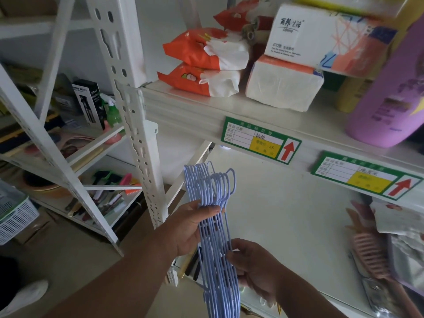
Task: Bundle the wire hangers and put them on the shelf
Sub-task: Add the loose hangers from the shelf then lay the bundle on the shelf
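Note:
A stack of several light-blue wire hangers (214, 228) stands edge-on in front of me, hooks up near the shelf's left post. My left hand (187, 228) grips the stack just below the hooks, thumb across the front. My right hand (253, 267) holds the lower part of the stack from the right side. Behind them lies the white shelf (286, 216), a broad bare board under the upper shelf's beam. The hangers' bottom ends run out of the frame.
The upper shelf (206, 111) carries orange tissue packs (202, 65), white tissue packs (284, 83) and a purple bottle (385, 99). A pink comb (371, 255) and foil packets lie on the right of the lower shelf. A white post (142, 134) stands at left, beside another stocked rack.

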The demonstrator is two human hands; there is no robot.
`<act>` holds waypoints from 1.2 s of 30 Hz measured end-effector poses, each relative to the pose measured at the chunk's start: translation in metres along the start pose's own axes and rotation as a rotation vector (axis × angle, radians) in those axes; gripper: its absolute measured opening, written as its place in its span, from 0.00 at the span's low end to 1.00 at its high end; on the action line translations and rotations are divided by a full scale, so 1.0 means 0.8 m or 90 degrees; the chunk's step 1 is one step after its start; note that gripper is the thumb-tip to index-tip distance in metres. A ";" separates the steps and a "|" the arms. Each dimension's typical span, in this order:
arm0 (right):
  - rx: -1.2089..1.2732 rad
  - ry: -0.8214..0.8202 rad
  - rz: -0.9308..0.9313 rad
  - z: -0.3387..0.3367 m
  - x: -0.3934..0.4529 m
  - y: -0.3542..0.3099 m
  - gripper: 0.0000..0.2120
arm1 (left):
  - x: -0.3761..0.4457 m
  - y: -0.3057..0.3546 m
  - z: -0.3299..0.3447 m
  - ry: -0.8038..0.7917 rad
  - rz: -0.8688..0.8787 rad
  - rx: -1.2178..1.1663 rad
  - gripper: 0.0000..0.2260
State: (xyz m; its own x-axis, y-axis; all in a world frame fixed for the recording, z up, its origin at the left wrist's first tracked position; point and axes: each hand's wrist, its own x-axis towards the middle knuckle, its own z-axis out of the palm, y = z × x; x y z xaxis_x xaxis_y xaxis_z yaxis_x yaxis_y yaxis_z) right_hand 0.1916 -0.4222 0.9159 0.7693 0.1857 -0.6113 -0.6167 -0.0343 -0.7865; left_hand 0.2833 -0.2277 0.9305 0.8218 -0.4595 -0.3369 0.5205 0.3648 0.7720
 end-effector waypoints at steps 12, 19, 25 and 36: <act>-0.171 -0.049 -0.015 0.006 -0.021 -0.030 0.12 | -0.004 0.005 0.000 -0.015 0.004 0.001 0.24; -0.438 0.150 -0.103 0.032 -0.027 -0.030 0.22 | -0.002 0.001 0.004 -0.047 -0.002 0.000 0.22; -0.619 0.359 -0.268 0.070 -0.030 -0.052 0.46 | 0.006 -0.008 0.027 -0.048 0.017 -0.023 0.12; -0.848 0.489 -0.059 0.051 0.019 -0.071 0.38 | 0.020 -0.007 0.066 -0.143 -0.068 -0.297 0.25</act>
State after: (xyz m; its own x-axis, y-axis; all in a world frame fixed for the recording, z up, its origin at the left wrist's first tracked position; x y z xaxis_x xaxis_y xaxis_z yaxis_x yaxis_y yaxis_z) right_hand 0.2313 -0.3773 0.9548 0.9508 -0.2831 -0.1259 -0.2936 -0.9531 -0.0741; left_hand 0.2814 -0.2794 0.9493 0.7155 -0.6570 -0.2376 0.6883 0.6046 0.4010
